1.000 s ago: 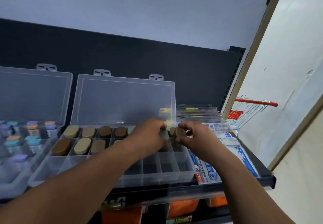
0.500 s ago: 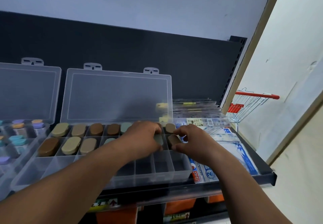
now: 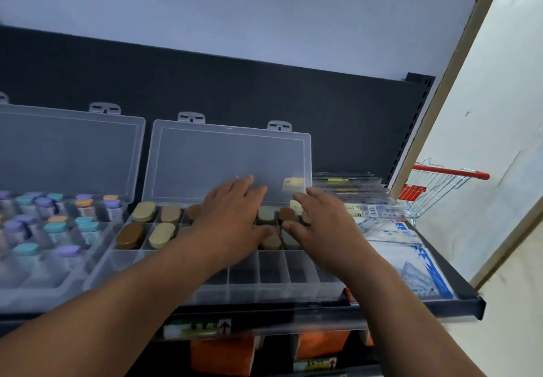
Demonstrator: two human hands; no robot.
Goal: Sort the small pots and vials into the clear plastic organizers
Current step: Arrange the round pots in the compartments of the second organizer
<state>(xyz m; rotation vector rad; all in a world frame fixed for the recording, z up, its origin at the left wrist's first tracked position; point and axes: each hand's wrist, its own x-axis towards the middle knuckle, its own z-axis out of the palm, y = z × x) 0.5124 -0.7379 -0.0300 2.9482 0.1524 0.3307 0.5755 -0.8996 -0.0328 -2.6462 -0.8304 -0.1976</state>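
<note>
A clear compartment organizer (image 3: pixel 302 288) lies open on the shelf, its lid (image 3: pixel 229 162) leaning back. Small oval pots in brown, tan and grey-green (image 3: pixel 129 235) fill its two back rows; the front row holds nothing. My left hand (image 3: pixel 232 215) lies flat over the middle pots with fingers spread. My right hand (image 3: pixel 320 224) hovers over the right end, fingers apart, with nothing in it. To the left, a second open organizer (image 3: pixel 58 285) holds several vials with teal, purple and orange caps (image 3: pixel 88 225).
Flat clear packs (image 3: pixel 352 191) and blue-white printed packets (image 3: pixel 411 265) lie on the shelf to the right. A small wire shopping trolley with a red handle (image 3: pixel 440 182) stands beyond the shelf end. Orange goods (image 3: pixel 223 356) sit on the shelf below.
Both hands have let go of the pots they were pinching at the right end and spread flat. The left hand slid back toward the lid. The camera shifted left.
</note>
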